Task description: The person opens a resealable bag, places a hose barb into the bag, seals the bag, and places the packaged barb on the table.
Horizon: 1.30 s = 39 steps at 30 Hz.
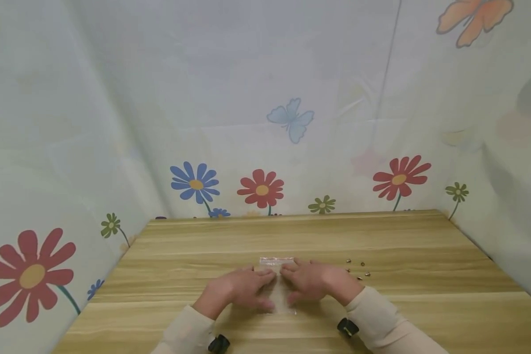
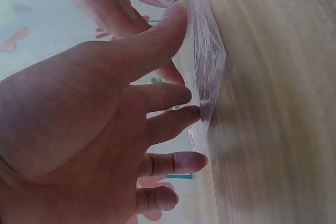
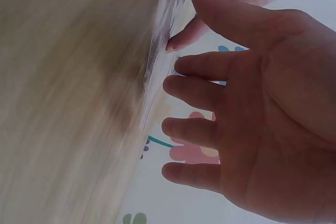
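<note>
1. Head view: the clear bag [image 1: 281, 295] lies flat on the tabletop [image 1: 181, 255], your left grip [image 1: 248, 287] and right grip [image 1: 309, 280] at either side, probably to steady it. Only here do you see the small metal pieces [image 1: 367, 274], off to your right.
2. Left wrist: your fingers spread wide, pinching nothing; this low angle reveals the bag's creased film, which the head view blurs.
3. Right wrist: straight fingers, well parted, holding nothing; whether they touch the bag, you can't tell.

The left sleeve [image 1: 183, 330] and right sleeve [image 1: 387, 319] are found plain and cream-coloured; a small black wrist camera [image 1: 347, 327] is worn at each sleeve's end.
</note>
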{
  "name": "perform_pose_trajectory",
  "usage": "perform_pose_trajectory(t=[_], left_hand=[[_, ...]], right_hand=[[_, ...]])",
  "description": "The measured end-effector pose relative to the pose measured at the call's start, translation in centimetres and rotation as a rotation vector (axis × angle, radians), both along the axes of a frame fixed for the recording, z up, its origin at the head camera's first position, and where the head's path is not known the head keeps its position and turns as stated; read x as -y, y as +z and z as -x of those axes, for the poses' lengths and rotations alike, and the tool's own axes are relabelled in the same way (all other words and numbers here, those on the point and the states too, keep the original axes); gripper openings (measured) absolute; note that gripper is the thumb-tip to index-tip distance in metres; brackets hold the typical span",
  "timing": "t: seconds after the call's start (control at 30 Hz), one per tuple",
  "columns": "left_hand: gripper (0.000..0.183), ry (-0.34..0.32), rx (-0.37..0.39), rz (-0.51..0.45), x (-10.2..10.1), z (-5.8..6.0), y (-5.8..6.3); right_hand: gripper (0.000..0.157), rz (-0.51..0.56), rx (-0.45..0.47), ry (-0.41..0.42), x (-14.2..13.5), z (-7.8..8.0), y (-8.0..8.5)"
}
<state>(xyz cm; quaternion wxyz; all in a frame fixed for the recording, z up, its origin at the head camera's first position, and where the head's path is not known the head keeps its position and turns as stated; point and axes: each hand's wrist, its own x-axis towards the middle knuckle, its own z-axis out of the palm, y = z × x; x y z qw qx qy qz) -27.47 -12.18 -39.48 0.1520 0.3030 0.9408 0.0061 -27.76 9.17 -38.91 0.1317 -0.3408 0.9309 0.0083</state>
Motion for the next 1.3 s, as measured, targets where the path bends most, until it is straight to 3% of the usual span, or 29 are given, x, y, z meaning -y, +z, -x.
perform_pose_trajectory(t=[0.23,0.47,0.67,0.8,1.0,1.23,1.3], left_hand=[[0.077,-0.035,0.018,-0.003,0.3,0.0,0.0],[0.081,-0.034,0.037,0.002,-0.1,-0.6,0.4],[0.078,-0.146,0.066,-0.021,-1.4,-2.0,1.4],[0.076,-0.177,0.054,0.003,-1.8,-2.6,1.8],[0.075,-0.098,0.056,0.059,-1.9,-3.0,1.9],[0.068,-0.033,0.006,0.075,-1.3,-2.8,2.0],[0.068,-0.004,0.005,0.069,-1.0,-2.7,2.0]], right_hand=[[0.071,-0.005,0.016,0.003,0.2,-0.3,-0.1],[0.056,-0.007,0.041,-0.009,0.5,-0.4,-0.1],[0.052,0.008,0.044,-0.024,0.4,-0.5,-0.1],[0.051,0.005,0.036,-0.019,0.3,-0.5,-0.1],[0.048,-0.012,0.041,-0.031,0.1,-0.5,0.0],[0.045,-0.014,0.045,-0.052,-0.1,-0.5,0.3],[0.037,-0.003,0.050,-0.052,-0.1,-0.5,0.4]])
